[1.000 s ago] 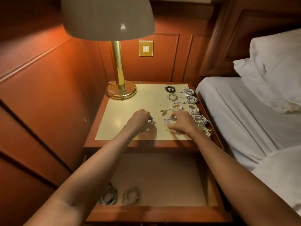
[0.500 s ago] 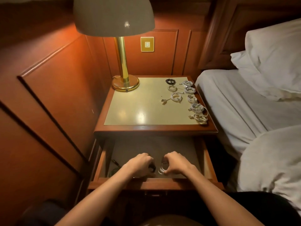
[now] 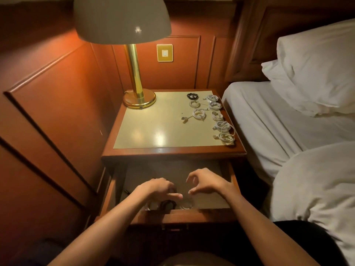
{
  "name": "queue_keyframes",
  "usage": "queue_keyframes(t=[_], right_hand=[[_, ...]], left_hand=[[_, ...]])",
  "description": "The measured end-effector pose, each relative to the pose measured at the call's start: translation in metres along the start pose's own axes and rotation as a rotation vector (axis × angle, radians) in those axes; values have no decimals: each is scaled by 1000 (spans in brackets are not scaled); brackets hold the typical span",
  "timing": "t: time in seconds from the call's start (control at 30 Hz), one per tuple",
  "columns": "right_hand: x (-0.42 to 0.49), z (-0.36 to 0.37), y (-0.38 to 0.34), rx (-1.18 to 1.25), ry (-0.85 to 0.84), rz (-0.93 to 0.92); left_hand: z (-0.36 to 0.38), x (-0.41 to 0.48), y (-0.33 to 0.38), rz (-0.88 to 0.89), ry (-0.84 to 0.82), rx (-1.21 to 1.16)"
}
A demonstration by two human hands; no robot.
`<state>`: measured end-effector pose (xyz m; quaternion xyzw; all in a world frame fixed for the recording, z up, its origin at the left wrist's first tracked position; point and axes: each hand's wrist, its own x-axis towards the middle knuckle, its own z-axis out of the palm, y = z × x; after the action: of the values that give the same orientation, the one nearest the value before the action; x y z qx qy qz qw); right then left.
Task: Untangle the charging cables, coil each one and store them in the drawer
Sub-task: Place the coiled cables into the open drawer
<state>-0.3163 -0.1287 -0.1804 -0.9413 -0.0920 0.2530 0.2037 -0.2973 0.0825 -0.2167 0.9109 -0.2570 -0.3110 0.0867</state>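
Note:
The nightstand's drawer (image 3: pixel 233 181) is pulled open. At its front lie a white coiled cable (image 3: pixel 150 206), a black coiled cable (image 3: pixel 168 204) and another white coiled cable (image 3: pixel 186 205). My left hand (image 3: pixel 160 189) hovers just above the black coil with its fingers stretched out and nothing in them. My right hand (image 3: pixel 206 184) hangs over the drawer's right half, fingers loosely curled and empty. On the nightstand top (image 3: pixel 153 129), several white coiled cables (image 3: pixel 223 131) and one black coiled cable (image 3: pixel 192 96) lie along the right side.
A brass lamp (image 3: pixel 139 96) with a wide shade stands at the back left of the top. Wood panelling closes the left and back. A bed with white sheets (image 3: pixel 278 116) and a pillow lies directly to the right of the nightstand.
Both hands carried a coil from the nightstand top down into the drawer. The black and the white coil now lie at the drawer's front, and both hands have let go.

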Motion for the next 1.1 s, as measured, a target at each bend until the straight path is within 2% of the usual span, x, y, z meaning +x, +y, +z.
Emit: queue_keyframes(t=[0.1, 0.2, 0.27, 0.37, 0.5, 0.6, 0.77, 0.9, 1.1], right_hand=[[-22, -69, 4, 225, 383, -48], [-19, -127, 26, 330, 798, 50], [1, -154, 51, 289, 879, 164], [34, -180, 85, 193, 744, 255], [52, -191, 107, 28, 462, 158], [54, -194, 117, -31, 343, 112], [63, -194, 131, -63, 371, 49], [70, -192, 131, -139, 327, 37], [76, -191, 132, -216, 350, 17]], left_hand=[[-41, 2, 14, 83, 174, -80], [-86, 26, 49, 91, 458, -240], [-106, 53, 77, 118, 614, -236], [-116, 96, 107, 208, 714, -94], [-115, 136, 123, 242, 708, 31], [-119, 149, 124, 232, 692, 77], [-126, 149, 125, 360, 651, 174], [-129, 153, 129, 334, 606, 147], [-128, 138, 118, 337, 594, 188]])
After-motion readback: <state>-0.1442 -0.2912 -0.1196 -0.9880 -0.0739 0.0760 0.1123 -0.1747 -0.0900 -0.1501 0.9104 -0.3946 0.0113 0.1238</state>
